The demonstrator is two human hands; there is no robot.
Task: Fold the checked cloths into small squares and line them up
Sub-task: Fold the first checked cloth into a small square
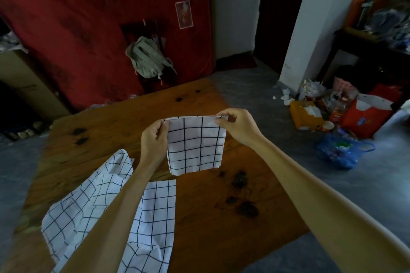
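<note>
Both hands, left hand (155,137) and right hand (238,127), pinch the apparently folded cloth (195,146) by its top corners; match edges squarely before creasing.

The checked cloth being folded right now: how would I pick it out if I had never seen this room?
Find the wooden table. Above its middle, the left hand and right hand pinch the top corners of the folded cloth, which hangs in the air. Unlike the bigger, rumpled checked cloths lying on the table, it is small and squarish.
</note>
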